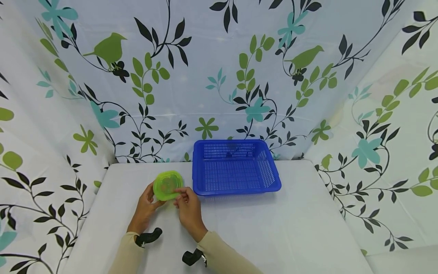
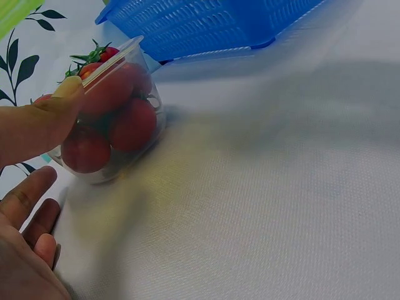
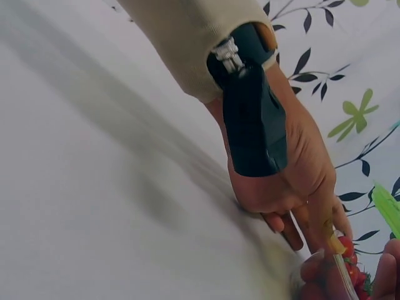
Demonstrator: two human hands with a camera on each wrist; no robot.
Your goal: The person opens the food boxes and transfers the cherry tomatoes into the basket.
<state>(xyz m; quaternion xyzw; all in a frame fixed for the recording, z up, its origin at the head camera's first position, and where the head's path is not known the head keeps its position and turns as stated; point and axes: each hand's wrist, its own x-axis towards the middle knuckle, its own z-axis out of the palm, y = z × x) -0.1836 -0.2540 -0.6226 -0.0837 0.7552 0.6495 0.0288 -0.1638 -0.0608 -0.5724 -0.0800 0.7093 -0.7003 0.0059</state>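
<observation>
Fingers at green lid, white tabletop, leaf-and-bird curtains around

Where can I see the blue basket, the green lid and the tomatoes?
Blue basket (image 1: 228, 171): head view, on the bare mesh floor.
Green lid (image 1: 167, 185): head view, on the middle of its face.
Tomatoes (image 2: 133, 126): left wrist view, on the side of a lower tomato.

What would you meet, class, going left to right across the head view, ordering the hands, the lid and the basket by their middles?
Left hand → green lid → right hand → blue basket.
</observation>
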